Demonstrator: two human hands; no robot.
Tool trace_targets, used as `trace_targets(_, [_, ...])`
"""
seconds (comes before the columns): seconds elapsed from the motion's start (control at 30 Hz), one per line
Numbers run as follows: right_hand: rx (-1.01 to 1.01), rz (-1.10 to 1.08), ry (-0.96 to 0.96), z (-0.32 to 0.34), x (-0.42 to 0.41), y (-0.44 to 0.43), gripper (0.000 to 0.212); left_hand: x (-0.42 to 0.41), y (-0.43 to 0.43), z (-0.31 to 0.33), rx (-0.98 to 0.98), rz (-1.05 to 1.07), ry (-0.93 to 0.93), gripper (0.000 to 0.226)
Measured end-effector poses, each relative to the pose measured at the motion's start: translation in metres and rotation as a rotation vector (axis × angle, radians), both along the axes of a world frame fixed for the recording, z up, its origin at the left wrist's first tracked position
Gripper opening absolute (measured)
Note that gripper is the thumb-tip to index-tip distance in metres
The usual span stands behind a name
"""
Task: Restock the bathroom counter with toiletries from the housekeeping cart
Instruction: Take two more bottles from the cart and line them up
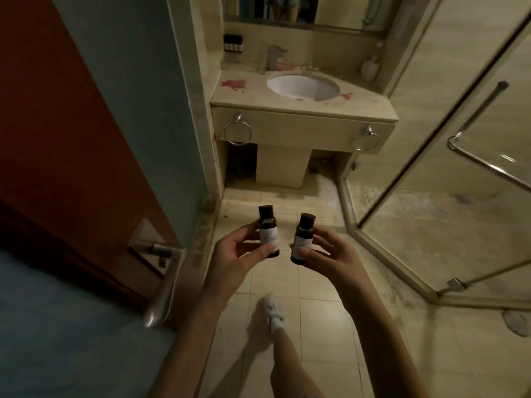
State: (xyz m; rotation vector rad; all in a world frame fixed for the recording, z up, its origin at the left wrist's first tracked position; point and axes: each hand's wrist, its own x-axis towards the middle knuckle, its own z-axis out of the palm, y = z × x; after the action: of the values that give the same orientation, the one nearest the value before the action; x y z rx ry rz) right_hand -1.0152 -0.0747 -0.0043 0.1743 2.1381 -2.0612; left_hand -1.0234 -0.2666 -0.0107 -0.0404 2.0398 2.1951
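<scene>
Your left hand [235, 248]: thumb and fingers curled round the lower half of the left bottle [268, 232], with the thumb tip laid across its white label. The glass is dark and the cap is on.

Your right hand [330, 254]: the same grip on the right bottle [301, 239], thumb on the label and fingers wrapped behind.

The two bottles are side by side, near but not touching, roughly upright with the caps tipped slightly apart. You hold them out over the tiled floor [316, 326], just inside the bathroom doorway.

Below your hands, one shoe [274, 311], white, is on the tiles. To your left is the door [57, 124], with a metal handle [161, 282] at its edge. To your right is the glass shower wall [459, 124] with a chrome bar.

Ahead, well apart from your hands, is the counter [244, 96], with a white sink [303, 87] set in it and a faucet [275, 57] behind. There are red blotches [232, 84] on the counter top, left and right of the sink. A row of bottles [232, 43], small and dark, stands at the back left corner against the wall. Two towel rings [237, 133] hang from the counter's front panel, one at each end. A mirror [287, 10] is above.
</scene>
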Motion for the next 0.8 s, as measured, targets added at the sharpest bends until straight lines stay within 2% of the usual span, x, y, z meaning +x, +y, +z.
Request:
trace_targets(0.23, [0.018,0.137,0.009,-0.013,-0.134,0.005,0.041,-0.117,0.011,-0.005,-0.03,0.081,-0.01,0.036])
trace_targets(0.47, [0.015,0.189,0.036,-0.005,-0.297,0.017,0.038,-0.28,0.032,0.003,-0.092,0.088,0.04,0.053])
trace_targets(0.7, [-0.033,0.193,0.06,-0.004,-0.402,0.032,0.035,-0.381,0.04,0.006,-0.093,0.091,0.041,0.049])
trace_targets(0.8, [-0.068,0.226,0.066,-0.004,-0.437,0.027,0.041,-0.41,0.037,0.004,-0.086,0.1,0.032,0.047])
